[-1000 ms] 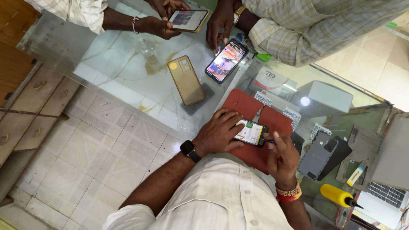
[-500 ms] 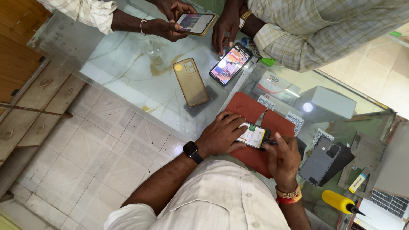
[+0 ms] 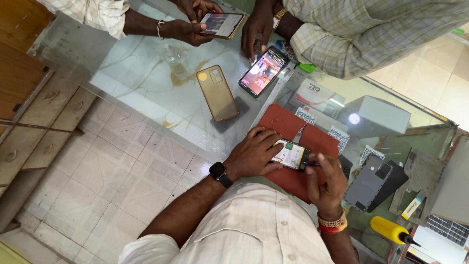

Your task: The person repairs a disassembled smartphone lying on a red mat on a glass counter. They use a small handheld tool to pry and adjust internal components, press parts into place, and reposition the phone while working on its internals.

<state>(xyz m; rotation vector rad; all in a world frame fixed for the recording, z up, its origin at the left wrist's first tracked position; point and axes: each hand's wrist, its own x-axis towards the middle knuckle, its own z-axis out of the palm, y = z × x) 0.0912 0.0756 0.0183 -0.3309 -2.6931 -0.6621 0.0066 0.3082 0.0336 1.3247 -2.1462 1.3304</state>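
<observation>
Head view: the left hand (image 3: pixel 254 157) lies flat and spread over an opened phone (image 3: pixel 292 154), fingers pressing its near end down onto a red mat (image 3: pixel 283 122) on the glass bench (image 3: pixel 146 83). The right hand (image 3: pixel 326 180) is closed in a pinch on a thin dark tool (image 3: pixel 312 164), whose tip meets the phone's far edge just beyond the left fingertips. The phone sits between the two hands, its back off and a pale battery showing.

Judging by its look, the phone is light, stiff and flat, but fragile with its insides bare; the safest hold seems to be by the frame edges, with flat pressure from above, not on the battery face. The mat probably keeps it from sliding on the glass.

Beyond the left hand a tan-cased phone (image 3: pixel 217 93) lies face down. To the right of the right hand rest a grey back cover (image 3: pixel 373 183) and a yellow-handled tool (image 3: pixel 391 231). Across the bench, other people's hands hold two lit phones.
</observation>
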